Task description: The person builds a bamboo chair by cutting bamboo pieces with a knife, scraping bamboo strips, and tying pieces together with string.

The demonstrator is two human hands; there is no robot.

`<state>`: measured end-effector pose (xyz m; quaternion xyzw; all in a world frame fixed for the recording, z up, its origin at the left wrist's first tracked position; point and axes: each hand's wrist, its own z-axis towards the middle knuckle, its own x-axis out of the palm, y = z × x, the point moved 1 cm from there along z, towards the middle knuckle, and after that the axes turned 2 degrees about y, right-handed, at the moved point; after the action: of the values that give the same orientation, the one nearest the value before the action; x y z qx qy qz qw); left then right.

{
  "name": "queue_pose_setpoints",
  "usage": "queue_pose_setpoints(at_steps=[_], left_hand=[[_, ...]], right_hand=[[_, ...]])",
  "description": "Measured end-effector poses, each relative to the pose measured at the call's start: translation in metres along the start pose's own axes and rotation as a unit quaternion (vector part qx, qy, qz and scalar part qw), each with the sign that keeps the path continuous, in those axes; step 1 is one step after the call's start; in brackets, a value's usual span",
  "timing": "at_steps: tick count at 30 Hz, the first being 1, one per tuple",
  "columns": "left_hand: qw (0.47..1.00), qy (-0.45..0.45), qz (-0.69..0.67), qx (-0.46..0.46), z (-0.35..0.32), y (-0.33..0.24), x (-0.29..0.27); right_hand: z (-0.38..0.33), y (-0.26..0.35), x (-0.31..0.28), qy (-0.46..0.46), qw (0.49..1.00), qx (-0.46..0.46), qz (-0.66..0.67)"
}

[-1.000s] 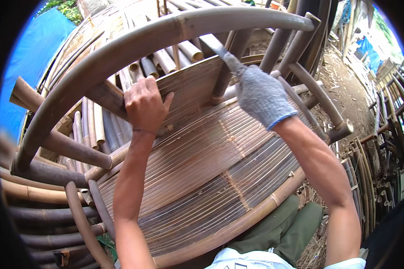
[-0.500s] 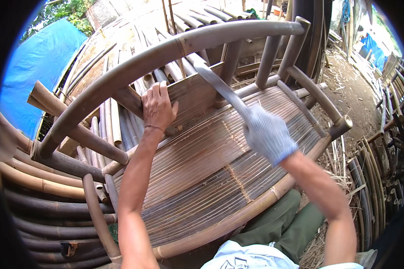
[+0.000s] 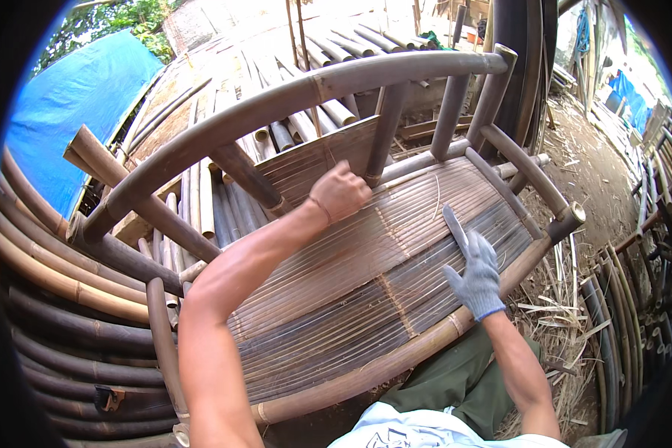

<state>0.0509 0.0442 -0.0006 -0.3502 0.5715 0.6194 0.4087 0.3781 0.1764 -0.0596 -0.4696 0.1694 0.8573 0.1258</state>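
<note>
A bamboo bench [image 3: 452,326] with a slatted seat lies before me. My left hand [image 3: 341,190], bare with a thin wristband, is closed in a fist at the lower right of a flat bamboo panel [image 3: 287,166]. That panel stands between two backrest posts; what the fist holds, if anything, is hidden. Over the right part of the seat, my right hand [image 3: 479,278] wears a grey knit glove. It grips a long-bladed knife [image 3: 454,226], its blade pointing away and slightly left, its handle covered by the glove. A thin curled strip [image 3: 437,196] lies on the slats beyond the blade.
Dark bamboo poles [image 3: 89,362] are stacked at the left, below a blue tarp [image 3: 71,116]. More cut poles [image 3: 336,48] lie behind the bench. Shavings [image 3: 567,328] litter the ground at the right, beside bundled poles [image 3: 612,321]. The curved top rail [image 3: 313,88] arches over the backrest.
My left hand has left the panel's upper left edge, moved right and down, and closed into a fist. My right hand has drawn the knife back from the panel, toward the seat's near right.
</note>
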Motion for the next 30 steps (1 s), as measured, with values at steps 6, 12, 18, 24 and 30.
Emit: queue_pose_setpoints(at_steps=[6,12,18,24,30], left_hand=[[0.958,-0.259,-0.123,0.032,0.014,-0.059,-0.081],[0.875,-0.259,-0.248,-0.326,-0.031,0.061,-0.048],[0.814,-0.346,-0.303,-0.356,-0.007,0.109,-0.007],[0.767,-0.284,-0.461,-0.345,-0.002,0.119,0.006],[0.712,-0.301,-0.539,-0.336,0.001,0.125,0.008]], right_hand=[[0.101,0.062,-0.018,0.274,0.779,0.121,0.55],[0.153,0.016,-0.051,0.092,0.875,0.016,0.476],[0.273,0.021,0.011,-0.207,0.968,-0.129,-0.063],[0.335,0.139,0.077,-0.038,0.981,-0.057,0.182],[0.357,0.125,0.085,0.003,0.936,-0.339,0.093]])
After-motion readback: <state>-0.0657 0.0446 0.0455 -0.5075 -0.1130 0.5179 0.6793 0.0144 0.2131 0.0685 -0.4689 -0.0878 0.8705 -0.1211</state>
